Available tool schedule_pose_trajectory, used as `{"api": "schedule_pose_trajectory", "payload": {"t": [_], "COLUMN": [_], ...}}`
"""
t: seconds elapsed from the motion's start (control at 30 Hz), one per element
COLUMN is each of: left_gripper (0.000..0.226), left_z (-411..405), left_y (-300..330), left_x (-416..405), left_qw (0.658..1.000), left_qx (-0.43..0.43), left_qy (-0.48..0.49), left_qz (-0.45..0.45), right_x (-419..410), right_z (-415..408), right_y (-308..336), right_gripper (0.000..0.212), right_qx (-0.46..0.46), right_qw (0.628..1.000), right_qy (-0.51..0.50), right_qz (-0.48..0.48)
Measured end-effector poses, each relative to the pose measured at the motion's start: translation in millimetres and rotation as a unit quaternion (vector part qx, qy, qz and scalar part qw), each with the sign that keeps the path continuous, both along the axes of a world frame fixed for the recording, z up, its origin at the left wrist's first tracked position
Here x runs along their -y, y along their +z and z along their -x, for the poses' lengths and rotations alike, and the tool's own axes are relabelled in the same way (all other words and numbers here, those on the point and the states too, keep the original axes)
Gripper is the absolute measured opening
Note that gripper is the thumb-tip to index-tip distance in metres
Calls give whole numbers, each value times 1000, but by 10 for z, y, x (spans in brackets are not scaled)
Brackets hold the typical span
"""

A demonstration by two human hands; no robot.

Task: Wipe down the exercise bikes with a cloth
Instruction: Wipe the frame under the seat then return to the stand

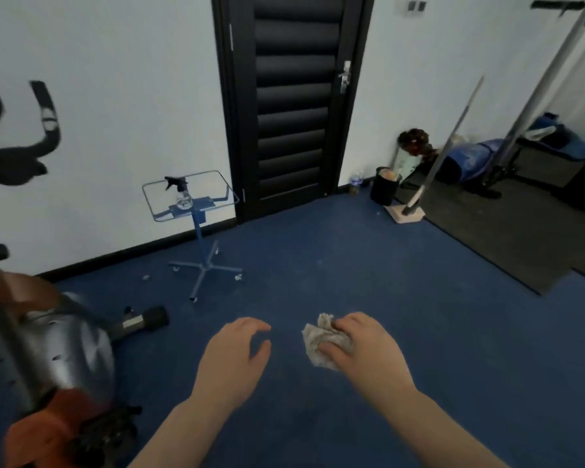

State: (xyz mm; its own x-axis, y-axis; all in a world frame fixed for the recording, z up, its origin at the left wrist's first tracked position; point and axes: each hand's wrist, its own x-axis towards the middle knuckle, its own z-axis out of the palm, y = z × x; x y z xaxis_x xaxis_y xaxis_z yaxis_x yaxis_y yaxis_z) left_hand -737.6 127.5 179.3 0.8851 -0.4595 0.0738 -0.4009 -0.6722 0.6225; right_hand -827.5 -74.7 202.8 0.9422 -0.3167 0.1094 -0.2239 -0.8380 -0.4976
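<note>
An exercise bike (61, 352) with a silver flywheel housing and orange frame parts stands at the left edge; its black handlebars (21, 140) show blurred at the upper left. My right hand (362, 346) grips a crumpled pale cloth (314, 339) above the blue floor, right of the bike. My left hand (237, 352) hovers beside it with loosely curved fingers and holds nothing. Both hands are apart from the bike.
A blue wheeled stand (200, 228) carrying a clear spray bottle (183, 194) stands by the white wall. Behind it is a black door (291, 96). A black bin (385, 185), a mop (443, 153) and a dark mat (507, 231) occupy the right side.
</note>
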Motion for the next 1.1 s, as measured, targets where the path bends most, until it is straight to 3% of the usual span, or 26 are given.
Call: {"api": "schedule_pose_trajectory", "payload": {"t": [0.33, 0.73, 1.1], "left_gripper": [25, 24, 21], "left_z": [-1284, -3020, -4094], "left_y": [185, 298, 173], "left_x": [453, 975, 670], "left_qw": [999, 977, 964], "left_qx": [27, 51, 17], "left_qy": [43, 207, 265], "left_qz": [-16, -6, -27], "right_x": [550, 1277, 850], "right_z": [-1538, -3928, -5361], "right_y": [-56, 76, -83], "right_gripper": [23, 20, 16], "right_qx": [9, 15, 2], "right_qw": [997, 974, 952], "right_qy": [77, 226, 304], "right_qz": [-22, -5, -22]}}
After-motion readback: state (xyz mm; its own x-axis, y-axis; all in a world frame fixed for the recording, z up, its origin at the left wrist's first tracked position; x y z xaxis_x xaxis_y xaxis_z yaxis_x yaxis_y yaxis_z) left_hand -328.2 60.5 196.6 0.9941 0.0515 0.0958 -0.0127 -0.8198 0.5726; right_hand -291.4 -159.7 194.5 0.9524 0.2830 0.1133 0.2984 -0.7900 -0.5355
